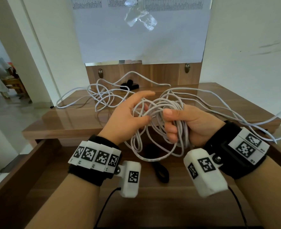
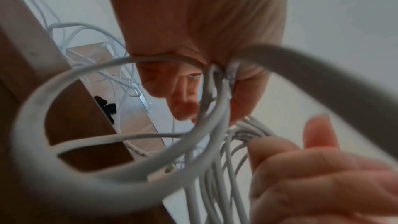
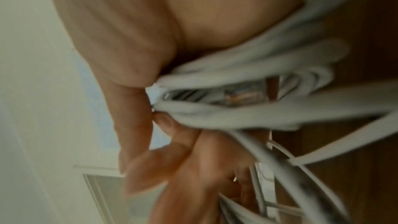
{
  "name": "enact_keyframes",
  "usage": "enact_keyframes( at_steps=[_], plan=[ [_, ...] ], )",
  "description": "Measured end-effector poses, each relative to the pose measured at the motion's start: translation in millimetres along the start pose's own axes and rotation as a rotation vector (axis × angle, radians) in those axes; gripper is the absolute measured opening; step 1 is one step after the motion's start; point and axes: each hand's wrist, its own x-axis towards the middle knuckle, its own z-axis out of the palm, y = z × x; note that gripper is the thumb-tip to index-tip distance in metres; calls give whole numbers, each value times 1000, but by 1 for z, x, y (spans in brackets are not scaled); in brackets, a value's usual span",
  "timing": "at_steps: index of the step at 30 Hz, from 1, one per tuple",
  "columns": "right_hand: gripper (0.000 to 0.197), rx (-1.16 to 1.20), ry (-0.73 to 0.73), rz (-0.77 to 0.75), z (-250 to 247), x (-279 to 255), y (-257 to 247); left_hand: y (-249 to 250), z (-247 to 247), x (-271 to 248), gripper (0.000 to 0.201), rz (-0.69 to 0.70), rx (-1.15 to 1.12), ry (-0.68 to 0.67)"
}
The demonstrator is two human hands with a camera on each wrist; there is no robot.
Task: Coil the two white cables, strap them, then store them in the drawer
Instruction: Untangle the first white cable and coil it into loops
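Observation:
A white cable (image 1: 159, 113) is half gathered into loose loops above the open drawer (image 1: 29, 164). My right hand (image 1: 172, 124) grips the bundle of loops in its fist; the right wrist view shows the strands (image 3: 247, 67) crossing the palm with a clear plug among them. My left hand (image 1: 143, 108) sits just left of it, thumb and fingers pinching a strand (image 2: 215, 81) of the same cable, index finger stretched out. The cable's free length trails right over the tabletop (image 1: 252, 119). The second white cable (image 1: 100, 96) lies uncoiled at the back left of the table.
A black strap (image 1: 161, 172) lies on the drawer floor under the hanging loops. More black straps (image 1: 129, 85) rest at the back of the table against a wooden panel. A wall with taped paper rises behind; an open doorway is at the left.

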Motion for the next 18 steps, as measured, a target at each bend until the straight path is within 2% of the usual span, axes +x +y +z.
enact_keyframes(
  at_steps=[2,5,7,10,12,14,16,18],
  plan=[
    [14,65,-99,16,-4,0,1,-1,-4,0,32,4,3,-30],
    [31,209,-203,40,-16,-2,-4,-5,-7,0,17,-79,-20,-62],
    [38,284,-154,38,-20,-4,-12,-8,-6,1,13,-106,1,-72],
    [50,242,-6,-7,-21,-6,-18,-9,-1,0,6,-101,34,-56],
    [49,289,-52,-27,-20,-4,-15,-9,6,0,12,-81,12,36],
    [42,403,-234,-26,-18,0,-8,-9,13,0,23,-66,15,121],
    [38,468,-356,-30,-13,3,-1,-9,17,-1,32,-53,10,110],
    [38,454,-391,-51,-11,6,0,-10,16,0,36,-35,-22,94]
  ],
)
